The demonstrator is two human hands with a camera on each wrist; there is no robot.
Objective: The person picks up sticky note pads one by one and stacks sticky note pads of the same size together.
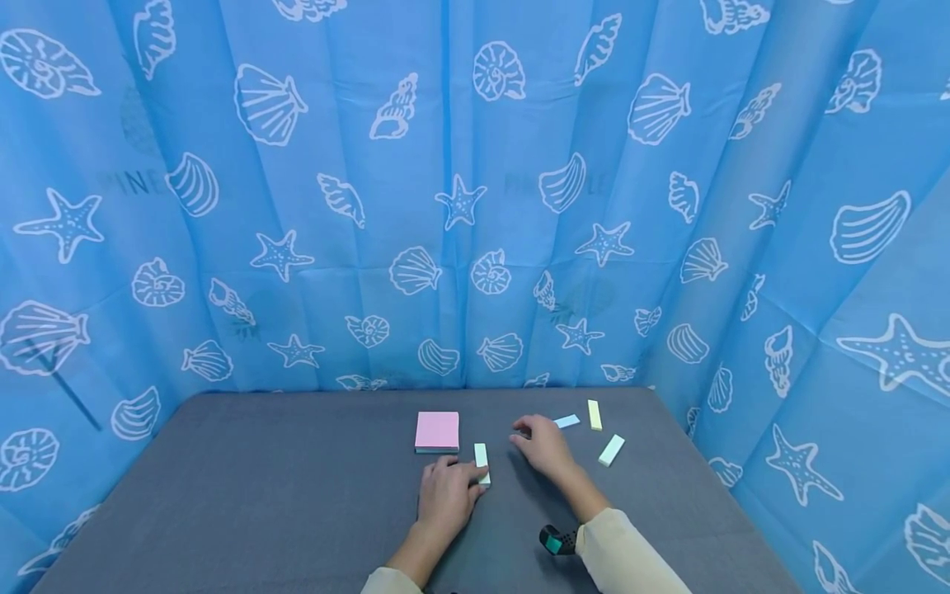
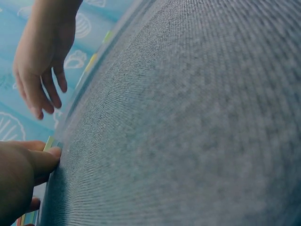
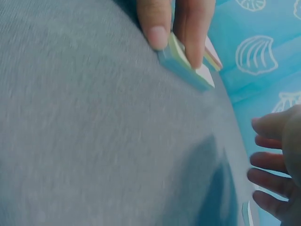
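Observation:
My left hand (image 1: 448, 497) pinches a narrow pale green sticky note pad (image 1: 481, 454) lying on the grey table. Its thumb is at the near end and a finger lies over the top, as the right wrist view shows on the same pad (image 3: 181, 66). Just beyond that hand sits a square pink-topped stack of sticky notes (image 1: 437, 430). Held above the table to the right, my right hand (image 1: 545, 447) has loosely bent, parted fingers with nothing between them. A narrow blue pad (image 1: 567, 421) lies just past it, partly hidden by the hand.
Farther right lie a narrow yellow pad (image 1: 594, 415) and a second pale green pad (image 1: 612, 450). A blue curtain (image 1: 460, 313) with white shell prints hangs behind the table (image 1: 260, 495) and along its sides. A black wrist device (image 1: 558, 540) shows at the right sleeve.

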